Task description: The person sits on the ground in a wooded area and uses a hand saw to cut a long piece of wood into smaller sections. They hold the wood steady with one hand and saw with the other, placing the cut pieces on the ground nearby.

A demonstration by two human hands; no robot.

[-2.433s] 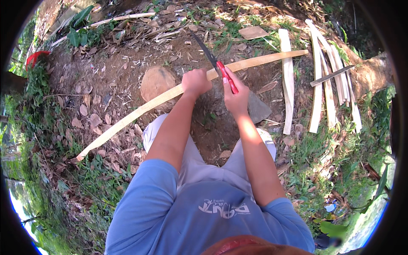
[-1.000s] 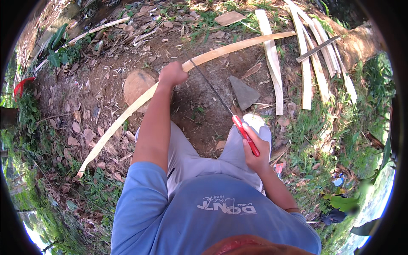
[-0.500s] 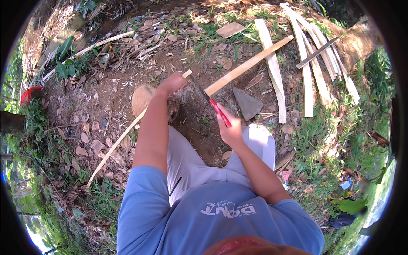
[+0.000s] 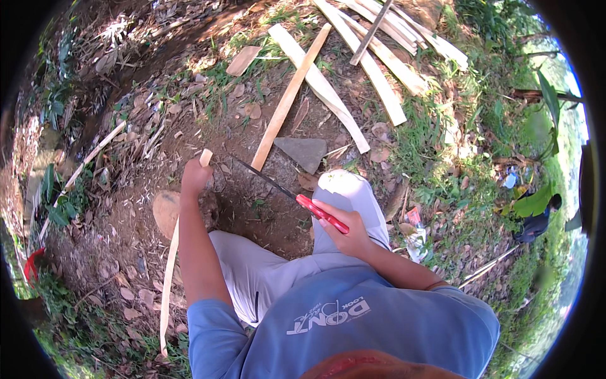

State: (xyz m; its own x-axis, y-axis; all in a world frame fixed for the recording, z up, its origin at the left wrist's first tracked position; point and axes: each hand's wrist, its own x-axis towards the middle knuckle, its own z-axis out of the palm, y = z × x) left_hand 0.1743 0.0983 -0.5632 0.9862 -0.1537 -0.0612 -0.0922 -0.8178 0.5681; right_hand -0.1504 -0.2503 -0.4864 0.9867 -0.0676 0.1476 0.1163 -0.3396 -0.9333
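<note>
My left hand [image 4: 197,177] is closed around a long, thin wooden strip [image 4: 168,287], whose pale end pokes out past the fingers. The strip runs back under my forearm, beside a round log end [image 4: 166,213], and on over the leaf litter. In my right hand [image 4: 348,230], above my right knee, is a knife [image 4: 320,213] with a red handle and a long, narrow dark blade. Its blade slants toward the far left, and the tip appears apart from the strip's end. A broad, flat wooden slat [image 4: 287,104] lies just beyond the blade.
Several pale slats [image 4: 379,79] lie spread at the far right, with a dark stick [image 4: 371,35] across them. A grey triangular stone [image 4: 302,153] sits beyond my right knee. Near the left rim is something red [image 4: 33,264]. Leaves and shavings cover the dirt.
The view has turned, shifting the ground and slats leftward in the picture. My right hand has drawn the knife back toward my knee, widening the gap to the strip. My left hand keeps its grip.
</note>
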